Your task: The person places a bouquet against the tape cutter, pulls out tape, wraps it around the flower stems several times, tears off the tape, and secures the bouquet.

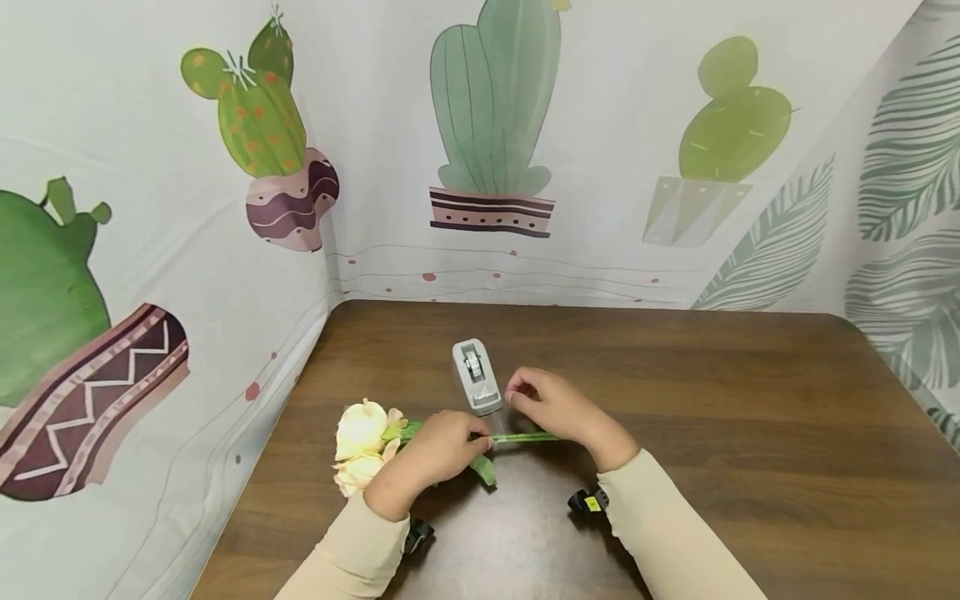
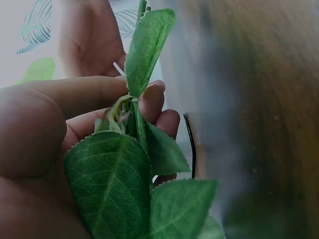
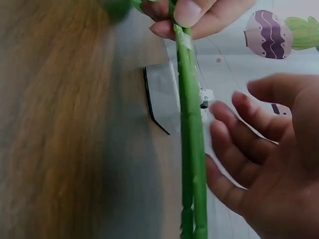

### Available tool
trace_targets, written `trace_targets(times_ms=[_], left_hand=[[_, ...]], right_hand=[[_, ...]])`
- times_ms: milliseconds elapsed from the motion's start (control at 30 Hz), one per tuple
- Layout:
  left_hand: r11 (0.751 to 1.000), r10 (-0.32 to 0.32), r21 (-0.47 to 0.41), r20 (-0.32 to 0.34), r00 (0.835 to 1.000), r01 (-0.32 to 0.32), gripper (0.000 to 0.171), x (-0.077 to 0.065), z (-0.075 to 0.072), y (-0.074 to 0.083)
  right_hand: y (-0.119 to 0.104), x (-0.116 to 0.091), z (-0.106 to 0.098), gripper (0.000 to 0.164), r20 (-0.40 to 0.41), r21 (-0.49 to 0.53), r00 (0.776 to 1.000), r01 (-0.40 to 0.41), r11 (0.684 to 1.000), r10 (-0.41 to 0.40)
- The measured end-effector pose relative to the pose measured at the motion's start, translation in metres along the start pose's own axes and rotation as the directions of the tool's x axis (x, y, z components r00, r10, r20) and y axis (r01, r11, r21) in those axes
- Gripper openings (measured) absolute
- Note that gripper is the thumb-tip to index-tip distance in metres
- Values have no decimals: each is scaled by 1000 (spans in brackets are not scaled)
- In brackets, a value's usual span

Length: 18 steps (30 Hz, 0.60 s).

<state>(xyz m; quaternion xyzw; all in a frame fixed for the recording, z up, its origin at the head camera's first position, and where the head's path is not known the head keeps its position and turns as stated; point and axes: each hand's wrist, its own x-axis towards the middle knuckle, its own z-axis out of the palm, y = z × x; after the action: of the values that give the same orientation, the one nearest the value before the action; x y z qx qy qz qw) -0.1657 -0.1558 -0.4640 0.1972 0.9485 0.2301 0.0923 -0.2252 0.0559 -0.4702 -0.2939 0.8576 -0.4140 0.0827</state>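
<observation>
My left hand (image 1: 444,446) pinches the green stems (image 3: 192,129) of the artificial flowers between thumb and fingers, just below the leaves (image 2: 112,184). Two pale peach blooms (image 1: 362,432) stick out on the left side of that hand. Clear tape (image 3: 186,41) shows on the stems right beside the left thumb. My right hand (image 1: 558,406) hovers by the lower stems, its fingers loosely bent and apart, with nothing visible between them in the right wrist view. A white tape dispenser (image 1: 477,377) stands just beyond the stems, close to the right fingertips.
The brown wooden table (image 1: 750,417) extends to the right of the hands. A white cloth (image 1: 615,258) printed with cacti and leaves hangs behind the table and along its left side. Black wrist cameras (image 1: 587,502) sit at both cuffs.
</observation>
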Motion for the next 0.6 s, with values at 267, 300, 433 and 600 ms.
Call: trace_targets(times_ms=[267, 300, 433, 600], left_hand=[[1000, 13, 24, -10, 1000, -13, 14, -1, -4, 5], [999, 14, 32, -12, 1000, -14, 14, -1, -4, 5], [997, 26, 70, -19, 999, -24, 14, -2, -5, 9], [997, 15, 82, -29, 999, -12, 15, -7, -9, 13]], right_hand=[[4, -15, -4, 21, 225, 13, 974, -33, 999, 29], [4, -16, -4, 22, 245, 14, 969, -35, 999, 30], [6, -22, -6, 19, 299, -35, 954, -4, 999, 14], [5, -29, -7, 11, 320, -62, 947, 31, 998, -9]])
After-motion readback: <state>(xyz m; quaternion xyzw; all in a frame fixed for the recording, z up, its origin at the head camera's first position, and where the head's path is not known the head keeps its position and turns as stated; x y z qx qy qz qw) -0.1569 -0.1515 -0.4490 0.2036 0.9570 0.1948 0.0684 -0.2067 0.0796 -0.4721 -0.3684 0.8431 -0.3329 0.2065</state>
